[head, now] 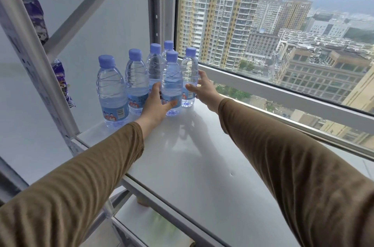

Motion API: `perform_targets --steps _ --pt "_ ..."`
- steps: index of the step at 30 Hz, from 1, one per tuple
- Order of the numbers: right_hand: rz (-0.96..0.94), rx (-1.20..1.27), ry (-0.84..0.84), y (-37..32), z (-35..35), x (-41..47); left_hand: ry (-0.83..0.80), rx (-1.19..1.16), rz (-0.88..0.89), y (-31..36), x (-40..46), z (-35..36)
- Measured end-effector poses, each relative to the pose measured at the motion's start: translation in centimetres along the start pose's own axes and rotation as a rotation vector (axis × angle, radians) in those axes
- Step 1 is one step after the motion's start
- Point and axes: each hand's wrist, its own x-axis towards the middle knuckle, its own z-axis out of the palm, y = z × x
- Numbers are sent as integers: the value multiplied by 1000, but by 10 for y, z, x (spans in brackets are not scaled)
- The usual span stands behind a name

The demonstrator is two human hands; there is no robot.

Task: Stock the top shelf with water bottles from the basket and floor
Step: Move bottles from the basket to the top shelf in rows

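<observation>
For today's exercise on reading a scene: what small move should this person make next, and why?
Probably let go and draw both hands back. The left hand grips a bottle standing upright on the shelf; the right hand is open beside another bottle.

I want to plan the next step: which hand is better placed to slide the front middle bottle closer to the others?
The left hand. Its fingers are already curled around the front middle bottle low on the label. The right hand is open beside the bottle nearest the window.
</observation>
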Motion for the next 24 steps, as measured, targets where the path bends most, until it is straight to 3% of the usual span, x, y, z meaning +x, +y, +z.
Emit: perform_targets --steps 6,11,17,24 --pt "33 -10 56 0 -11 -23 -44 40 -40 -12 -21 -10" --pt "46 -208 132 0 -10 -62 -121 96 -47 -8 -40 -29" --pt "20 -558 174 -26 16 -145 -247 284 171 2 -61 -67" --pt "62 -766 205 -48 83 -254 -416 493 376 -12 -114 -128"
